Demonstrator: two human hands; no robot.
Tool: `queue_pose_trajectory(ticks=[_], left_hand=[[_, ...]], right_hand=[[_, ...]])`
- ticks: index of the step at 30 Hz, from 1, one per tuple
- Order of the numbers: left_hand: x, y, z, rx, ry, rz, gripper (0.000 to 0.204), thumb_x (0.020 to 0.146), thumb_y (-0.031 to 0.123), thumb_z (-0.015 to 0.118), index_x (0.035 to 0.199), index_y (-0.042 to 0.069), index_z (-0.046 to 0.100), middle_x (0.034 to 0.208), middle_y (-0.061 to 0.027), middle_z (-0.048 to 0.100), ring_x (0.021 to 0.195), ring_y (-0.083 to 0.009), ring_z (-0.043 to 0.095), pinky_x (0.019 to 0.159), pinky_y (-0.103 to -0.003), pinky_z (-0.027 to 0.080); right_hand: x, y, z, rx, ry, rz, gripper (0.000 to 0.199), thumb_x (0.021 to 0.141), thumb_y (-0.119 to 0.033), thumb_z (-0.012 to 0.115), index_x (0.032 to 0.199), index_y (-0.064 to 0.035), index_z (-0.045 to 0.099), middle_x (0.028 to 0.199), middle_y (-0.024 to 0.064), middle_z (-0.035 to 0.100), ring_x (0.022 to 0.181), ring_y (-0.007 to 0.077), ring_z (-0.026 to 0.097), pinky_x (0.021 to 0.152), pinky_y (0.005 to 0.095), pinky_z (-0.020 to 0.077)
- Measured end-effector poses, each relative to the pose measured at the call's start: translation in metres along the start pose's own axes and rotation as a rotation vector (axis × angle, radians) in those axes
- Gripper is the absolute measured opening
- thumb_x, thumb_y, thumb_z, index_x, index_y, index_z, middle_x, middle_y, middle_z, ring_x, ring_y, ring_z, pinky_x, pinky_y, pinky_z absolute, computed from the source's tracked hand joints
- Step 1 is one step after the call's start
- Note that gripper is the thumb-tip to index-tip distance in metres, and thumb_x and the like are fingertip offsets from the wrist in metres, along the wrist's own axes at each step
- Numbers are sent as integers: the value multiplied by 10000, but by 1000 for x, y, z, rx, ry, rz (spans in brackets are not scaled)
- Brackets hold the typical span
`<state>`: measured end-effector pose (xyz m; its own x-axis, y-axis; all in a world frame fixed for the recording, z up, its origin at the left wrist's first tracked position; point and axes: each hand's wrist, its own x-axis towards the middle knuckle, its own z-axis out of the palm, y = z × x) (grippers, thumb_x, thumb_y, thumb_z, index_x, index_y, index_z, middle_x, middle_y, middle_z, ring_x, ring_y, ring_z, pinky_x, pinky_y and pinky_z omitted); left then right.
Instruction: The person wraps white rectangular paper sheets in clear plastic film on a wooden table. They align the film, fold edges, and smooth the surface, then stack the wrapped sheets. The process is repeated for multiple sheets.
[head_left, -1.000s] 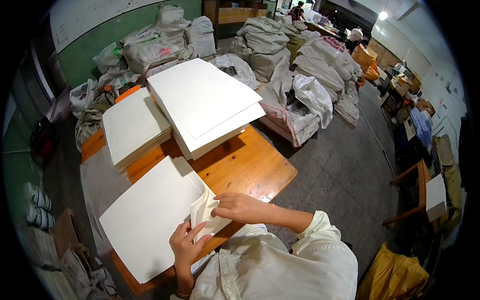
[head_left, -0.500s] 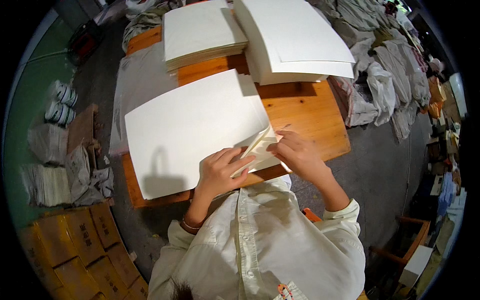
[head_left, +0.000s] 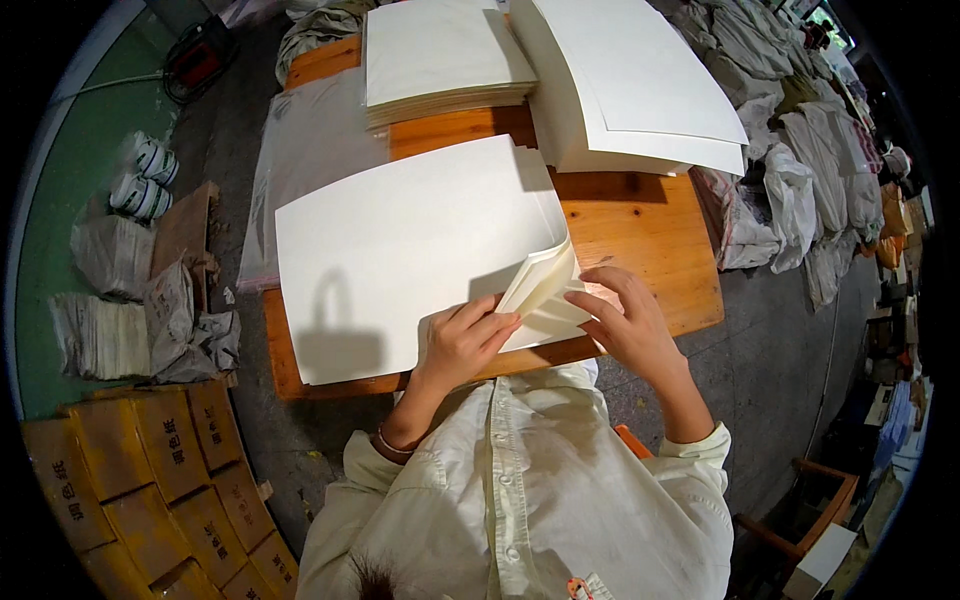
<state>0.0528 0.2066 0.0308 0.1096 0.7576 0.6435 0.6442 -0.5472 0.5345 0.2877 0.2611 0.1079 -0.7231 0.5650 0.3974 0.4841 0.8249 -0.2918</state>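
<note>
Stack of cream paper sheets [head_left: 400,250], flat on wooden table, near corner lifted and fanned

Both hands [head_left: 545,335] now fanning lifted corner of paper stack [head_left: 400,250].

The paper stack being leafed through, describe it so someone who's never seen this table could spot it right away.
On the wooden table, it is the cream paper stack nearest the person. The left hand and right hand fan up its near right corner; the two stacks behind it lie flat and untouched.
</note>
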Motion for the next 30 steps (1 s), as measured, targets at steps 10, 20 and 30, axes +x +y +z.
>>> queue_pose_trajectory(ticks=[10,20,30], left_hand=[[6,0,-2,91,19,92,309,736,69,736,1035,147,727,1030,-82,670,710,-189,674,572,-277,535],[10,7,-5,63,-168,85,459,658,296,820,1090,193,709,1125,-55,637,837,-166,673,673,-284,550],[6,3,-1,74,-95,84,366,719,102,764,1077,159,714,931,-57,662,687,-197,646,568,-307,516]], right_hand=[[-2,4,-2,-25,-66,-20,116,740,-130,609,840,-74,625,1063,50,621,1040,242,585,870,359,473],[6,6,-2,-4,-53,-48,86,720,-123,633,778,-71,599,1027,46,602,1008,227,571,854,354,463],[6,4,-5,68,-38,127,505,676,-117,794,1139,-80,598,1197,116,558,1120,282,550,910,401,477]])
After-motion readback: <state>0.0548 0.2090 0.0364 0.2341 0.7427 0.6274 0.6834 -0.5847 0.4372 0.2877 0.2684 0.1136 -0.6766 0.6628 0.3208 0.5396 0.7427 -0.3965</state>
